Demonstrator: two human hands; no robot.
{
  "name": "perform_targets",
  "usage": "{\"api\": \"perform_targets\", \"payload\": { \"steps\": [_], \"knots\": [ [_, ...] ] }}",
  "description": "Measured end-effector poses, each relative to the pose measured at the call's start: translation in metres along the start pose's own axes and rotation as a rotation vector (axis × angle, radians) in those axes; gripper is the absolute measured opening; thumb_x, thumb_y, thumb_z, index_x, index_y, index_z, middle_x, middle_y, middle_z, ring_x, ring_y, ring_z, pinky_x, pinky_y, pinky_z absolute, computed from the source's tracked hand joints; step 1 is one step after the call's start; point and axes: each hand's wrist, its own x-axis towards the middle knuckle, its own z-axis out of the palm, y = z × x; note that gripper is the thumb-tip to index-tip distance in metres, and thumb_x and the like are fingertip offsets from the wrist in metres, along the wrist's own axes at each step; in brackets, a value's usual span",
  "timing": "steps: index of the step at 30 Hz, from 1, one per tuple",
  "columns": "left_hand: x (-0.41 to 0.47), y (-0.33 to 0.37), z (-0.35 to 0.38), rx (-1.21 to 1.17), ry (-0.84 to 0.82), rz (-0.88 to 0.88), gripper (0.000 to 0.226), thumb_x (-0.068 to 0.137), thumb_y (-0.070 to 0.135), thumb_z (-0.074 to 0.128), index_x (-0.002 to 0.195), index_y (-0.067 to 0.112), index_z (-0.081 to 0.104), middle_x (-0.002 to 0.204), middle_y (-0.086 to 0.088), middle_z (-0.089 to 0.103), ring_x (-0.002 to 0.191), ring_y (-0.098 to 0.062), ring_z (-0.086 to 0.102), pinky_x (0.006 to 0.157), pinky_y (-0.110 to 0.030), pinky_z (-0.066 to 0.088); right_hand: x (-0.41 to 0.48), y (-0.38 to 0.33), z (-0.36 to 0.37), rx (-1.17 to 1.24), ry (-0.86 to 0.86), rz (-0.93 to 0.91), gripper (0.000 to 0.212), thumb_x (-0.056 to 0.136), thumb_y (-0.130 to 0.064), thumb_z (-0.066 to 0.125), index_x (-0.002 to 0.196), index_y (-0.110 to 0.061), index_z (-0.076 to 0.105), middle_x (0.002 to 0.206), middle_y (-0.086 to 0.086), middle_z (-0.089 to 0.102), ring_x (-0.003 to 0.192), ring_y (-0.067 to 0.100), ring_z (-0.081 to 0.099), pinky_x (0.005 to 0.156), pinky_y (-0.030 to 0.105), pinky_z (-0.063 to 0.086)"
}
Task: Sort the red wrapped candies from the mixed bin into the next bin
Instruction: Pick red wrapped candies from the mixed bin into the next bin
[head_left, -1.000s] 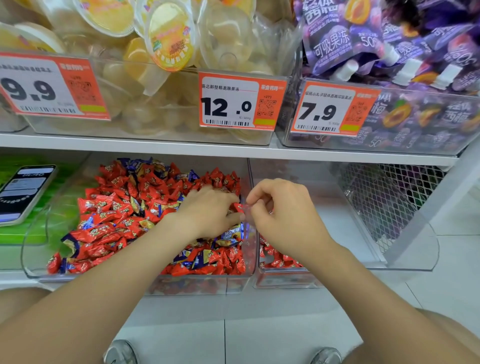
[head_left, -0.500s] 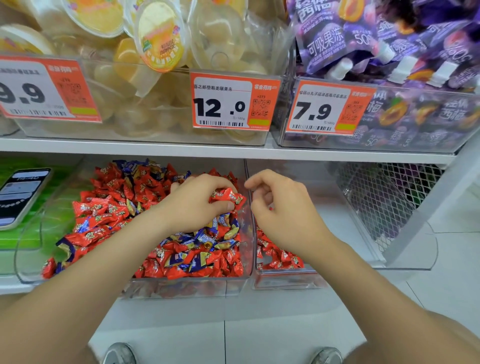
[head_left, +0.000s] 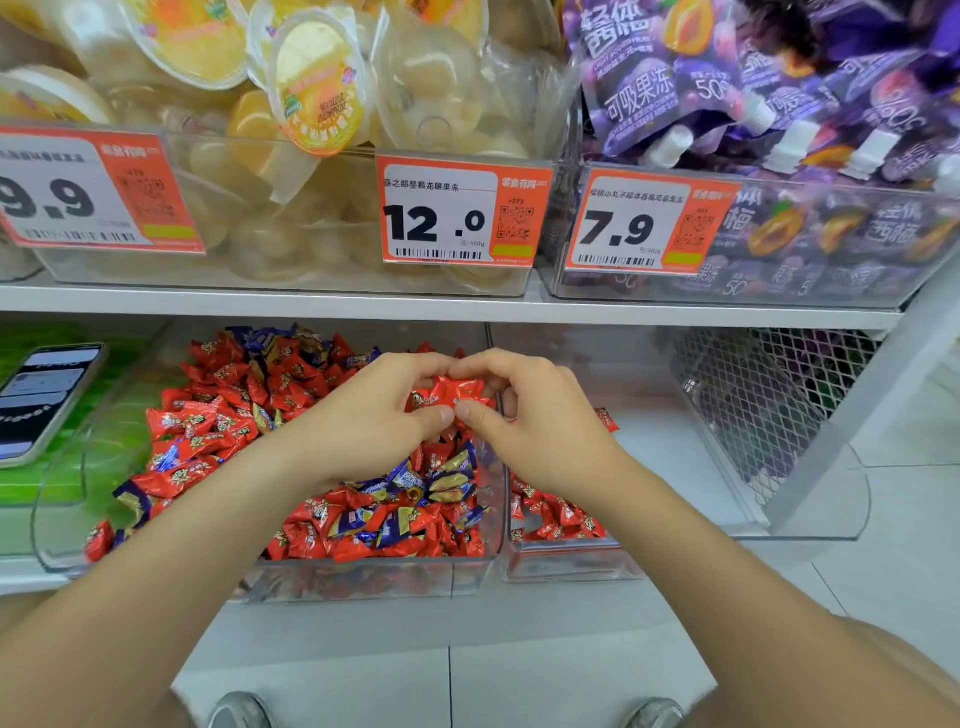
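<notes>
A clear mixed bin (head_left: 363, 579) on the lower shelf holds a heap of red and blue wrapped candies (head_left: 249, 415). To its right a clear bin (head_left: 571, 566) holds a small pile of red candies (head_left: 561, 517); one more red candy (head_left: 607, 419) lies further back in it. My left hand (head_left: 374, 421) and my right hand (head_left: 540, 426) meet above the wall between the two bins. Both pinch one red wrapped candy (head_left: 452, 393) between thumbs and fingers.
A phone (head_left: 44, 400) lies on green packs at the left. The upper shelf edge (head_left: 467, 306) carries bins of jelly cups and purple pouches with orange price tags (head_left: 462, 213). A wire mesh panel (head_left: 753, 410) stands at the right. Tiled floor and my shoes lie below.
My left hand lifted a red candy from the mixed bin toward the dividing wall. My right hand came in to meet it, and both now pinch that candy.
</notes>
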Motion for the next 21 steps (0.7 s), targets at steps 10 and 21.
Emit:
{"api": "perform_targets", "payload": {
  "steps": [10,21],
  "knots": [
    [-0.007,0.022,0.023,-0.36,0.283,0.001,0.03,0.097,0.007,0.072,0.121,0.026,0.07,0.106,0.005,0.078,0.091,-0.015,0.077,0.094,-0.045,0.061,-0.01,-0.001,-0.009,0.293,0.088,0.052,0.028,0.095,-0.015,0.075,0.12,-0.026,0.068,0.094,-0.011,0.072,0.086,0.011,0.072,0.082,0.029,0.06],
    [-0.009,0.048,0.047,0.095,0.264,0.099,0.036,0.106,0.017,0.054,0.139,0.033,0.056,0.12,0.006,0.051,0.1,-0.006,0.064,0.086,-0.013,0.042,-0.021,0.031,-0.042,0.259,0.238,0.343,0.023,0.096,-0.014,0.073,0.11,-0.032,0.078,0.084,-0.009,0.077,0.076,0.011,0.073,0.076,0.034,0.061]
  ]
}}
